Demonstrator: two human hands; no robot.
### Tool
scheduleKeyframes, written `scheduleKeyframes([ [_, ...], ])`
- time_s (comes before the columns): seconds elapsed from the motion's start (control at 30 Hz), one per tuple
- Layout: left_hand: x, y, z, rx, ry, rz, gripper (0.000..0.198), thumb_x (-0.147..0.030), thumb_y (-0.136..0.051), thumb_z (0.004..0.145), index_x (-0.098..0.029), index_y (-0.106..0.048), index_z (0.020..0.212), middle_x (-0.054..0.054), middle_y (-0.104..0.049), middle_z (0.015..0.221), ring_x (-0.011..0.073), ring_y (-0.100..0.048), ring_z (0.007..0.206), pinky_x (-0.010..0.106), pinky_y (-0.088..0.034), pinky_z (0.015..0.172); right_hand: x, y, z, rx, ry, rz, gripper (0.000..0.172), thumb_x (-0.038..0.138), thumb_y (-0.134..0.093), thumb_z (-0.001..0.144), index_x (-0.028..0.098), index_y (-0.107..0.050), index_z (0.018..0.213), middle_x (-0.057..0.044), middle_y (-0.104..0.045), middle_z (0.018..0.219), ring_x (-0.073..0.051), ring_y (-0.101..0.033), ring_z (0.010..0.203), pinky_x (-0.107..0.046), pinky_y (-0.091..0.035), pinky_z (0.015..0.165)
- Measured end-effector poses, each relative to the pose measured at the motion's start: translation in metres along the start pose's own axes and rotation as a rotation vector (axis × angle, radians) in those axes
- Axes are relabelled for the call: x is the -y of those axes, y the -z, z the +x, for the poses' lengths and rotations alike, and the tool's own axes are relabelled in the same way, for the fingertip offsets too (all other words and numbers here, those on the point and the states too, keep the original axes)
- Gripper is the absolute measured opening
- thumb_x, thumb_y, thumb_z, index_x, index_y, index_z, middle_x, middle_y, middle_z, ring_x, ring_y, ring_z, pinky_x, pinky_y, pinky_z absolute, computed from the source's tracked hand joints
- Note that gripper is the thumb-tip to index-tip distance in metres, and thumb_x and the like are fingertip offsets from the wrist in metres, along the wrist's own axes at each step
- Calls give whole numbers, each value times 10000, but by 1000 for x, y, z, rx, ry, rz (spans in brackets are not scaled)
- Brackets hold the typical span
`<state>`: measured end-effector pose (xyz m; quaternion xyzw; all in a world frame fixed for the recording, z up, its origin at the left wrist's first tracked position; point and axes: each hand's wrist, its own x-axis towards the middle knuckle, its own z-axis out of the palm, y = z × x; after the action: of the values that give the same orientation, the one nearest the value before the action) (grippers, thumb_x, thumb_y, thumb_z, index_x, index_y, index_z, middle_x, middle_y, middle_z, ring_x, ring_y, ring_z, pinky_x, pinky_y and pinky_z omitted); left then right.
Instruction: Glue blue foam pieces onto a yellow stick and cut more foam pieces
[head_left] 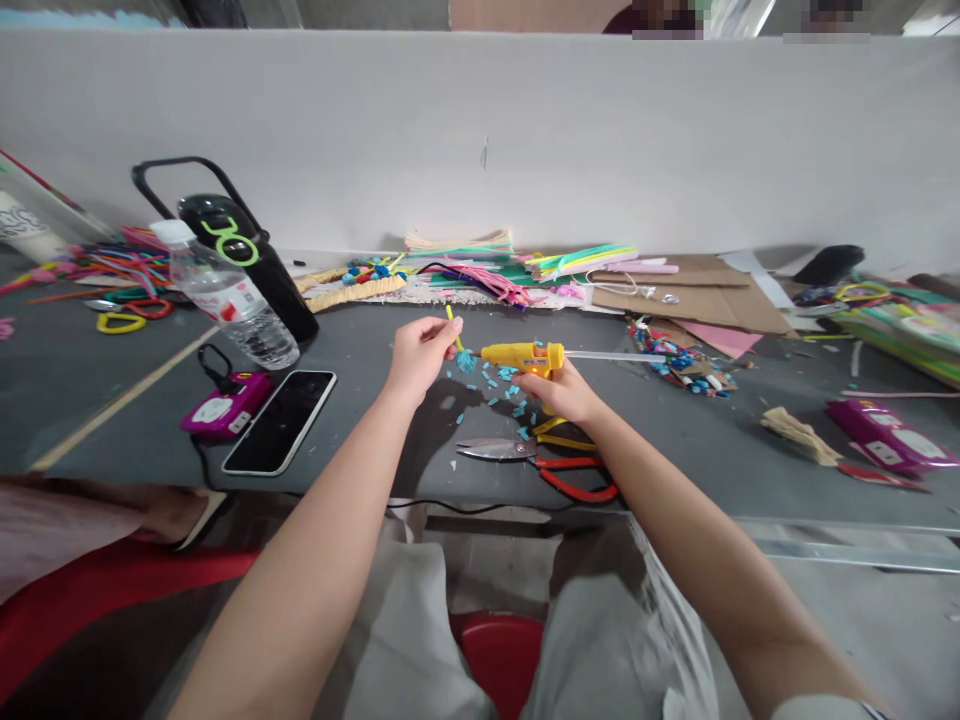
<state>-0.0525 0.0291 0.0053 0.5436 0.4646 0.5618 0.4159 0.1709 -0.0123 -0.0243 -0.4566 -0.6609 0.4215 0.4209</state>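
My left hand (421, 358) pinches a thin yellow-green stem (454, 328) with a fuzzy blue tuft (466, 361) at its lower end. In my right hand (564, 392) is a yellow hot glue gun (521, 355), its nozzle pointing left and touching or very close to the blue tuft. A long clear glue stick (615, 356) juts out of the gun's back end. Small blue pieces (517, 408) lie scattered on the grey table under both hands. Below my right hand rest scissors with red handles (577, 478), their blades pointing left.
To the left stand a water bottle (232, 300) and a black tumbler (277, 280), with a phone (281, 422) and a purple box (229, 405) in front. Pipe cleaners (581, 262) and cardboard (705, 295) lie along the wall. Another purple pack (892, 437) sits at right.
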Motion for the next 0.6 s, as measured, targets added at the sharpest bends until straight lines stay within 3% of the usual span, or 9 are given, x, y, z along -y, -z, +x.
scheduleKeyframes([
  [0.6, -1, 2, 1, -11, 5, -11, 376, -505, -808, 706, -144, -717, 761, 22, -621, 652, 115, -552, 587, 248, -477, 595, -2, 2, -1, 12, 17, -14, 185, 340, -657, 793, 205, -681, 918, 10, -586, 689, -157, -523, 648, -286, -437, 600],
])
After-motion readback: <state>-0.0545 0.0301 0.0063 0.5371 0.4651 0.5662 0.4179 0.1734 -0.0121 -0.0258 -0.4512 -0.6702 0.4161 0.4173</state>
